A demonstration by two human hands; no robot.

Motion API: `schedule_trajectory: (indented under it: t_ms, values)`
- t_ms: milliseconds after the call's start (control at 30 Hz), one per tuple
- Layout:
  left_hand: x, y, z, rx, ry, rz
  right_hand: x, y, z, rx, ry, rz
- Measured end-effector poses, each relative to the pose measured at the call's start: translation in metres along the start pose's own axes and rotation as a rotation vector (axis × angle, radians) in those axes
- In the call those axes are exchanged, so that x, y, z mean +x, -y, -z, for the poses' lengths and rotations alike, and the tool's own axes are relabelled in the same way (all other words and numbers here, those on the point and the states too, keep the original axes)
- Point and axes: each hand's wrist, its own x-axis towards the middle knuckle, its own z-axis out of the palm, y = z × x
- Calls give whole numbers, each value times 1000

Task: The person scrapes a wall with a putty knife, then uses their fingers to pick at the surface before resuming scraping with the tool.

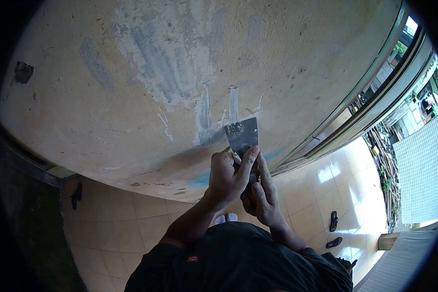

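Note:
A putty knife (242, 135) with a wide grey metal blade points up toward the wall, and pale specks cling to the blade. My right hand (264, 198) is closed around its dark handle, with the index finger stretched along it. Beside it, my left hand (224, 176) is closed at the base of the blade, its thumb lying over the metal. A small whitish piece (236, 158) shows between the left fingers; I cannot make out what it is. Both hands carry dusty residue. The beige wall (287, 73) behind the blade has grey-white filler patches (163, 63) and narrow streaks.
A window frame (355, 104) runs along the right side of the wall. Below are floor tiles (148, 204) and my feet (227, 218). Dark sandals (334, 221) lie at the right, and another dark pair (76, 196) at the left. Sticks (383, 170) are piled outside.

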Motion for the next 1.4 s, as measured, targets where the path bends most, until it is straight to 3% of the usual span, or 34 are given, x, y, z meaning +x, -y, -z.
schedule_trajectory:
  t_ms: [67, 200, 267, 300, 467, 700, 800, 900, 933, 1000, 1033, 1233, 1400]
  values:
    - [-2, -5, 0, 17, 2, 16, -1, 11, -1, 81, 20, -74]
    - [-10, 2, -3, 16, -18, 39, -8, 3, -1, -82, 1, 43]
    - [-6, 1, -2, 66, -21, 16, -8, 11, -1, 165, 19, -192]
    - [-4, 0, -1, 109, -24, 2, -6, 15, -3, 167, 21, -195]
    - [5, -21, 4, 72, 39, -47, 2, 19, -5, -61, 4, -20]
    - [-3, 2, 1, 97, -27, -30, -8, 5, -2, -190, 0, -113]
    - [4, -14, 4, 85, 6, -16, -1, 17, -8, -114, -27, -70]
    - [-2, -7, 4, 26, 28, -8, 2, 5, -6, -516, -17, 231]
    - [-5, -2, 4, -31, 29, 20, -2, 5, -5, -518, -23, 235]
    - [-6, 1, 2, -8, 22, 21, -11, 7, -6, -287, 6, -92]
    - [-7, 2, 2, 14, 9, 35, -11, 5, -8, -235, -13, -114]
    - [0, -4, 4, 55, 36, -29, -2, 20, -14, -304, -55, 37]
    - [-7, -4, 2, 28, 38, 5, -10, 17, -15, -331, -34, 30]
